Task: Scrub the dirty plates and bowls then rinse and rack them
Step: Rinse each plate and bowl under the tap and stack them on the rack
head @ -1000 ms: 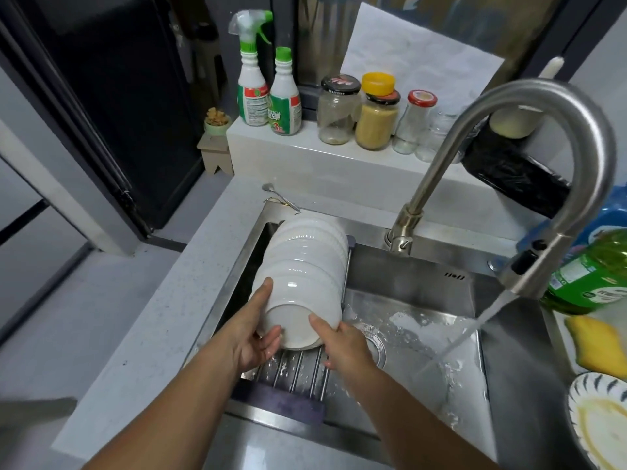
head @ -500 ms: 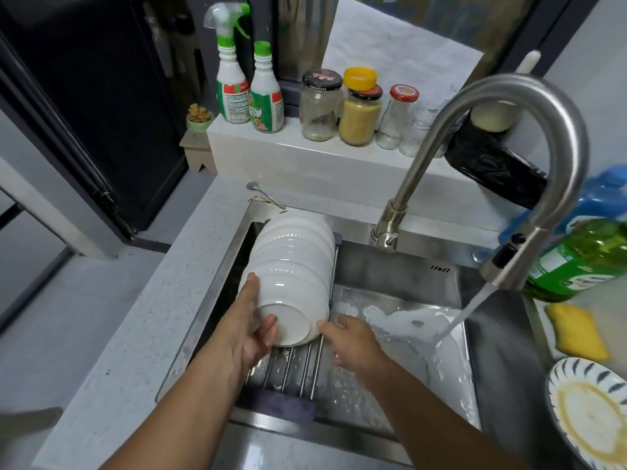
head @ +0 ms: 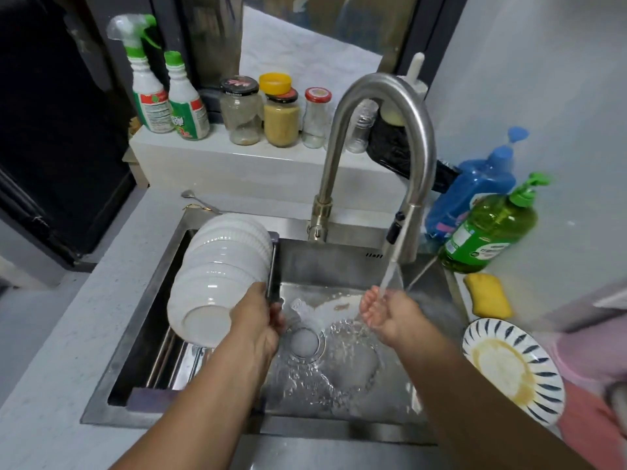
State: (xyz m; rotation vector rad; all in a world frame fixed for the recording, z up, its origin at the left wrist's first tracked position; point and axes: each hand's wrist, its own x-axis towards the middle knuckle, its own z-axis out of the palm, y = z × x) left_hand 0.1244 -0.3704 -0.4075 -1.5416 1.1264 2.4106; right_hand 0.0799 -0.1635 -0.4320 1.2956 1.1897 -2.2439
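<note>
Stainless steel sink basin (head: 339, 262): taken as landmark. Left part spanned by a roll-up metal rack (head: 163, 361); right part open, wet, water running from the curved brushed-steel faucet (head: 376, 137) at the back rim.

Row of white ribbed ceramic bowls (head: 220, 266): lying nested on the rack in the basin's left part, bases toward the camera. A second ago the nearest bowl was steadied by both hands; it has since been released and left racked, so the bowls are judged done.

Dirty white plate with dark rim strokes (head: 512, 368): on the counter right of the basin, yellow residue on it, not yet scrubbed. Yellow sponge (head: 488, 295) just behind it.

Left hand (head: 258, 320): now at the rack's right edge, fingers curled loosely; whether anything is pinched cannot be told.

Right hand (head: 386, 310): moved under the stream, palm up, fingers spread, holding nothing.

Open room: the basin's right part is free; the faucet arch overhangs it.
</note>
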